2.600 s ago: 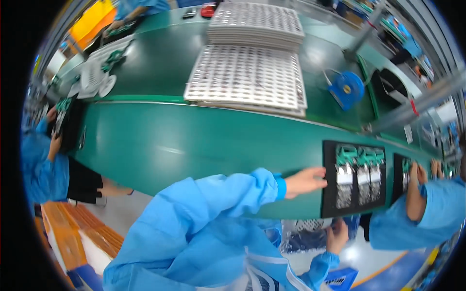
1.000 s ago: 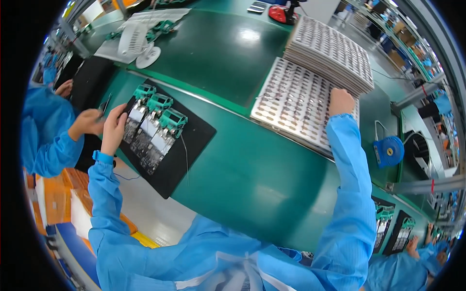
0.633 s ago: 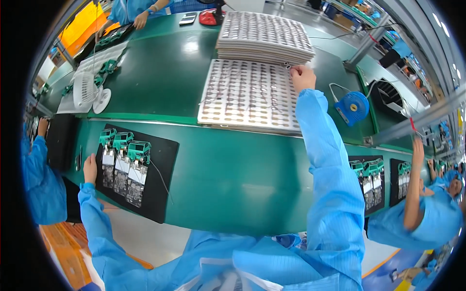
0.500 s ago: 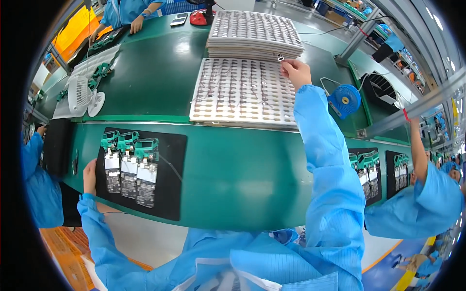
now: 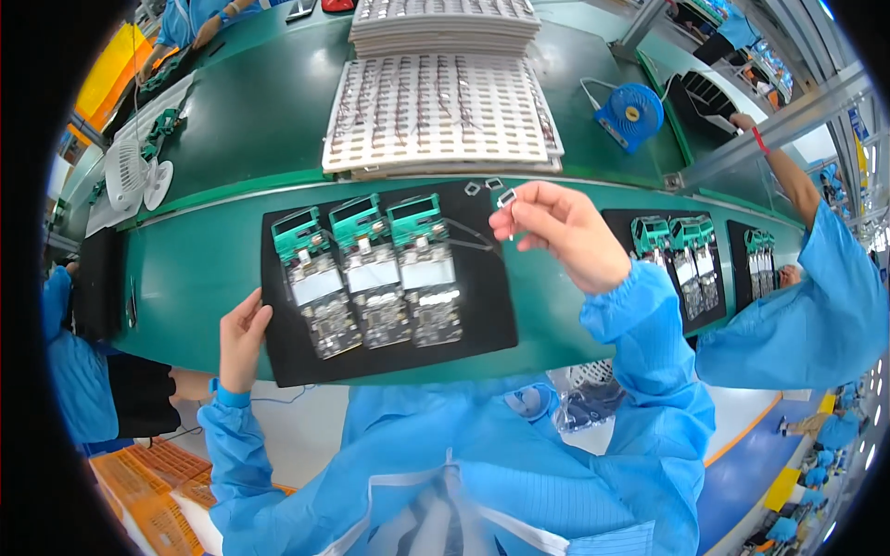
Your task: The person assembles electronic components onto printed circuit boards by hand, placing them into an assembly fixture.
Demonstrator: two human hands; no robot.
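Note:
On the green bench lies a black mat (image 5: 482, 306), slightly turned. Three circuit boards (image 5: 373, 301) rest on it side by side, each joined at its far end to a green holder (image 5: 356, 220). My left hand (image 5: 243, 338) grips the mat's left edge between thumb and fingers. Above the mat's far right corner, my right hand (image 5: 565, 236) pinches a small dark-and-white rectangular part (image 5: 506, 197). Two similar small parts (image 5: 484, 186) show just beyond its fingertips; I cannot tell whether they are held or lying down.
Beyond the mat stands a stack of white slotted trays (image 5: 436, 120) with small parts in rows. A blue fan (image 5: 633, 116) is on the right, a white fan (image 5: 125, 176) on the left. Co-workers sit on both sides, and another mat with boards (image 5: 681, 255) lies to the right.
My right hand has come back from the trays toward the mat, with small parts at its fingers. The mat and its boards have shifted right and turned, my left hand moving with them.

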